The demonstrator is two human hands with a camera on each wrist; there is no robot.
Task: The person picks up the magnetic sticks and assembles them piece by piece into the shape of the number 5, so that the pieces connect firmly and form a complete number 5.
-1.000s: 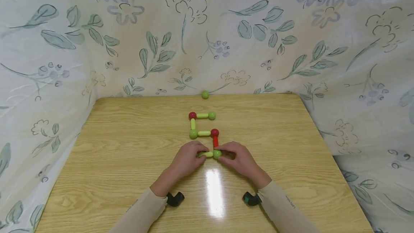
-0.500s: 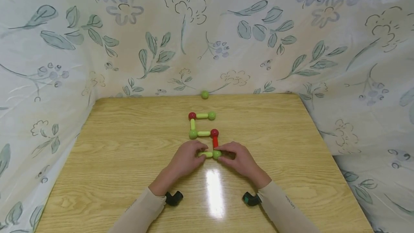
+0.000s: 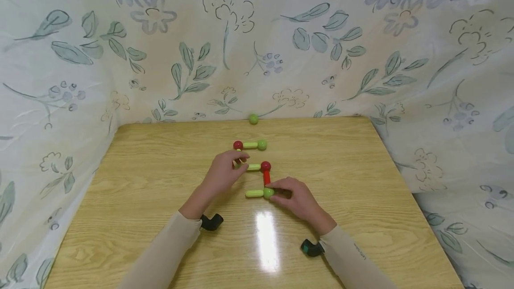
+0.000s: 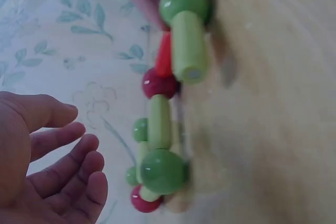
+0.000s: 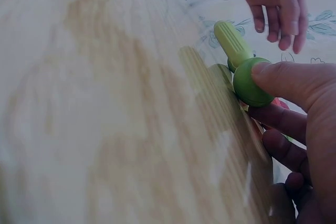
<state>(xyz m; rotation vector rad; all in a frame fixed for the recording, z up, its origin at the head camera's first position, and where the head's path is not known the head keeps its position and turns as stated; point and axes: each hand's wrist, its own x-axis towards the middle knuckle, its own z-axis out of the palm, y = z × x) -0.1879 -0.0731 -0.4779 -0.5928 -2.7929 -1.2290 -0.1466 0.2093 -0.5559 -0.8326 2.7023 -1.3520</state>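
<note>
A zigzag chain of rods and balls lies on the wooden table. At its near end my right hand [image 3: 299,197] pinches a green ball [image 5: 251,82] between thumb and fingers. From that ball a yellow-green rod [image 3: 254,194] points left with a free end, and a red rod [image 3: 267,177] runs up to a red ball [image 3: 265,166]. My left hand [image 3: 222,173] hovers over the chain's left bend, covering most of the green ball there. In the left wrist view its fingers [image 4: 73,169] are loosely bent around nothing, beside that bend's green ball [image 4: 163,171].
The chain's far part has another red ball [image 3: 238,145], a yellow-green rod [image 3: 250,145] and a green ball [image 3: 262,145]. A loose green ball [image 3: 253,119] sits at the table's back edge, against the flowered cloth [image 3: 160,79].
My left hand has let go of the near yellow-green rod and moved up and left, over the chain's left bend. My right hand keeps its pinch on the green ball.
</note>
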